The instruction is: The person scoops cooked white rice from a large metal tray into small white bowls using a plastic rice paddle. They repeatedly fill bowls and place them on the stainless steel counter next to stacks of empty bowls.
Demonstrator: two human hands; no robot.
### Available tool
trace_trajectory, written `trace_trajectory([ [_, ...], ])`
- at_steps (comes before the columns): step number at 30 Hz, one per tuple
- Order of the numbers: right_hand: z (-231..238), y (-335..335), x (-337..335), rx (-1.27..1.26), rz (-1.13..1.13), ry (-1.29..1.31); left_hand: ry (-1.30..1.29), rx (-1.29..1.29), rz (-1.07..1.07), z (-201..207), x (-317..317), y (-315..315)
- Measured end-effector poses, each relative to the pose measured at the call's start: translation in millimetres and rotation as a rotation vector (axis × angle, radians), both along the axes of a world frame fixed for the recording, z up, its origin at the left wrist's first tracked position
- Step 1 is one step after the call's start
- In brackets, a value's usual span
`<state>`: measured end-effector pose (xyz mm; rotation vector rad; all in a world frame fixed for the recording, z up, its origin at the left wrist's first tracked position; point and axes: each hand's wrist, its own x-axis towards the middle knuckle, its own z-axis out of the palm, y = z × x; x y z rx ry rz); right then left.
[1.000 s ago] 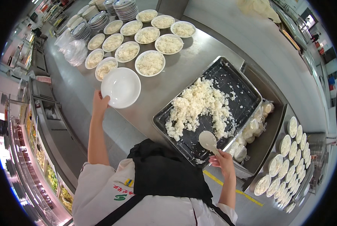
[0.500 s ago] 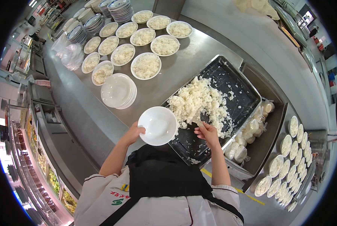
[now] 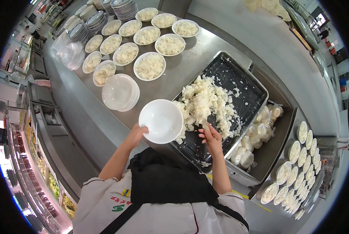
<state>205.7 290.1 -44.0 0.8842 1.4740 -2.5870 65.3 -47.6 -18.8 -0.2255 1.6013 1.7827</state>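
My left hand (image 3: 135, 135) grips the left rim of an empty white bowl (image 3: 161, 121), thumb over the edge, tilted beside the tray's left edge. A black rectangular tray (image 3: 225, 64) holds a heap of cooked white rice (image 3: 201, 97), with loose grains scattered around it. My right hand (image 3: 210, 137) is closed on the pale handle of what looks like a rice paddle (image 3: 205, 124). The paddle's head is hidden in the rice. Left of the held bowl stands a short stack of empty white bowls (image 3: 118, 90).
Rice-filled bowls (image 3: 149, 66) stand in rows across the steel table (image 3: 198, 50), with stacked plates (image 3: 124, 8) behind them. Wrapped bundles (image 3: 256, 132) lie in an open drawer (image 3: 278, 150) right of the tray. More filled bowls (image 3: 283, 172) crowd the far right.
The left hand has moved the bowl slightly up and away from me, tilting it a little. My right hand has pushed the paddle further into the rice, heaping it up.
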Motion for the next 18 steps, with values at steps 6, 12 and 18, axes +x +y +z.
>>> trace_trajectory([
  [6, 91, -11, 18, 0.387, -0.058, 0.051, 0.123, 0.0, -0.113, 13, 12, 68],
  [12, 106, -36, 39, 1.161, 0.034, 0.18, -0.046, 0.253, -0.123, -12, 28, 121],
  [18, 130, 2, 82, 0.74, -0.202, -0.244, -0.062, 0.27, -0.038, -39, 41, 78],
])
